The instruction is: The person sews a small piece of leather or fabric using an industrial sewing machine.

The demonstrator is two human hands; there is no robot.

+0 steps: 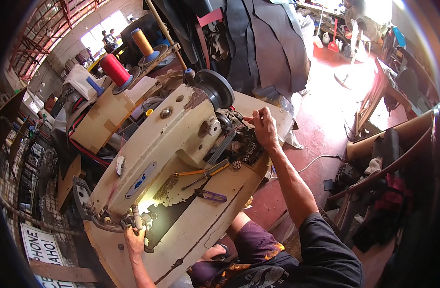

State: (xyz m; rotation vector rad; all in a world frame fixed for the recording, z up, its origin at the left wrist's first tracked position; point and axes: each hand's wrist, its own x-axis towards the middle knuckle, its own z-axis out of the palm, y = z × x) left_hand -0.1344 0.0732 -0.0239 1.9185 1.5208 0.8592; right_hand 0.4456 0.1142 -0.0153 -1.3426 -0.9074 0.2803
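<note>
A large cream sewing machine (157, 129) stands on a worn table (200, 216). At its needle end, my left hand (135, 240) is closed at the presser foot area (139, 218); what its fingers hold is too small to name. My right hand (265, 127) is raised beside the handwheel end, above a tray of bobbins and small parts (248, 149), its fingers pinched together on something I cannot make out. Yellow-handled pliers (212, 170), a screwdriver (195, 181) and a purple thread snipper (210, 195) lie on the table between my hands.
Red (115, 69) and orange (143, 43) thread cones stand behind the machine. Dark leather sheets (263, 48) hang at the back. A wire rack (28, 192) is at left, and a cluttered shelf (397, 168) at right. Two people (108, 39) appear far off.
</note>
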